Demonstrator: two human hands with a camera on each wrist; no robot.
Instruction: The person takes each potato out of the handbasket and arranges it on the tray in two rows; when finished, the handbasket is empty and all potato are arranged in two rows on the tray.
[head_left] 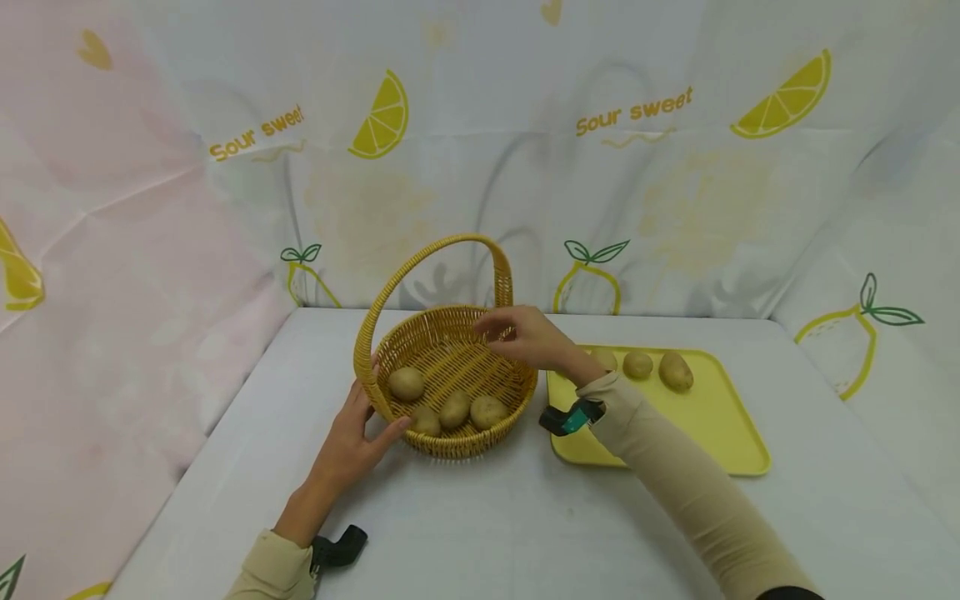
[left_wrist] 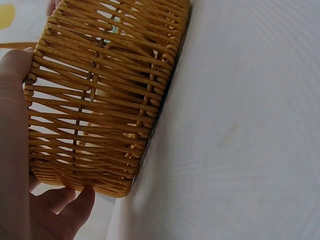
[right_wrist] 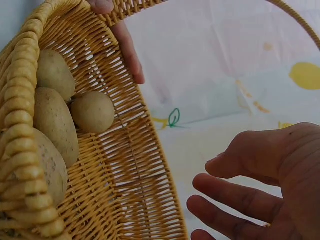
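Observation:
A yellow woven basket (head_left: 450,446) with a tall arched handle (head_left: 420,260) stands on the table. Several potatoes (head_left: 455,409) lie in its near and left part. My left hand (head_left: 351,446) grips the basket's left side, thumb over the rim and fingers against the outer wall; in the left wrist view the fingertips (left_wrist: 80,205) press the weave. Over the basket's right rim, beside the handle's far end, is my right hand (head_left: 528,337). Its fingers are loosely bent with nothing between them, and the right wrist view shows the same hand (right_wrist: 270,185) beside the basket wall.
To the right of the basket lies a yellow tray (head_left: 720,425) with three potatoes (head_left: 638,365) along its far side; my right forearm crosses over it. A white cloth (head_left: 480,533) covers the table. Behind stands a lemon-print curtain (head_left: 480,192).

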